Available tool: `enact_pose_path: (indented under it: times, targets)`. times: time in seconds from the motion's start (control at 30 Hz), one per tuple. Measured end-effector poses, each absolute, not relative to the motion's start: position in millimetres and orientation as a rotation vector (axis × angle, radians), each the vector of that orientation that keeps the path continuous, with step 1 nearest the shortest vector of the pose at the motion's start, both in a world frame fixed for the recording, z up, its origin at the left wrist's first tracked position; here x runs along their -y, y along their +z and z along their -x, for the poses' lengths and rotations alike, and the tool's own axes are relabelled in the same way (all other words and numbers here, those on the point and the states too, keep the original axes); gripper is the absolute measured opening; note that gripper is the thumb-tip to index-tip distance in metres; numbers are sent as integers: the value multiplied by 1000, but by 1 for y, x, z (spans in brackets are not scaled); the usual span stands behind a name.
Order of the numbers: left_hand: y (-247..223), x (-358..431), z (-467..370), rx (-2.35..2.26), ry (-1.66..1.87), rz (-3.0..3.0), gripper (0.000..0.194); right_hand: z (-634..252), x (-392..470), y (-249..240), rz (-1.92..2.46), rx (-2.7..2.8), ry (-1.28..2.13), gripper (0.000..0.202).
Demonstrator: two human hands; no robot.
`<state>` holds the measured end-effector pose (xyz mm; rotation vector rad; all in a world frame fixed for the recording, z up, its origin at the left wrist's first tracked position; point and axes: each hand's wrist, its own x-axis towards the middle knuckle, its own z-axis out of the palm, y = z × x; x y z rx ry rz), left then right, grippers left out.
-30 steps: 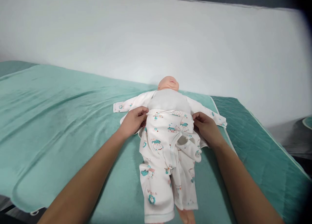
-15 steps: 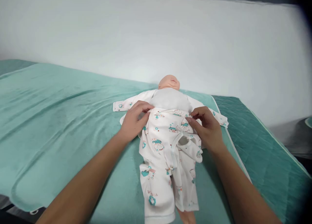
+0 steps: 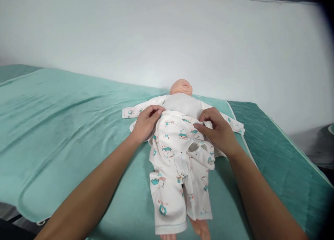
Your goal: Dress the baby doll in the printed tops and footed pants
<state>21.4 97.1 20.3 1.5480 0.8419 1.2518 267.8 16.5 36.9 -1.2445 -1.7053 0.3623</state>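
A baby doll [image 3: 181, 87] lies on its back, its head toward the wall and its feet toward me. White printed baby pants [image 3: 169, 153] cover its legs and reach its waist, with an open split at the crotch. My left hand [image 3: 147, 123] pinches the waistband at the left side. At the waistband's right side, my right hand [image 3: 215, 128] has thumb and fingers closed on the cloth. Above the pants shows a plain pale torso [image 3: 182, 104]. A matching long-sleeved top [image 3: 151, 104] lies spread open, its sleeves out to both sides.
Under the doll is a light green blanket [image 3: 78, 135] with a few creases. A darker green quilted mat [image 3: 281, 156] extends to the right. Behind the bed rises a white wall [image 3: 156, 34]. The blanket's front edge shows at lower left.
The waistband sits slightly higher on the torso. Both hands have moved up a little with it, and the doll's toes now show below the left pant leg.
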Motion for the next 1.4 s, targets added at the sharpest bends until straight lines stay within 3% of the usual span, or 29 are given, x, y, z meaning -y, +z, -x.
enact_pose_path:
  times: [0.2, 0.6, 0.8, 1.13, 1.4]
  targets:
    - [30, -91, -18, -882, 1220, -2058, 21, -263, -17, 39, 1212, 1726, 248, 11]
    - [33, -99, -21, -920, 1089, -2092, 18, -251, -30, 28, 1343, 1572, 197, 11]
    - [35, -109, -29, -1019, 1083, -1916, 18, -250, -35, 26, 1258, 1738, -82, 6]
    - [27, -160, -39, -855, 891, -1629, 30, -256, -64, 43, 1587, 1568, 252, 11]
    - [28, -162, -37, -832, 819, -1410, 28, -263, -88, 38, 1499, 1237, 632, 22]
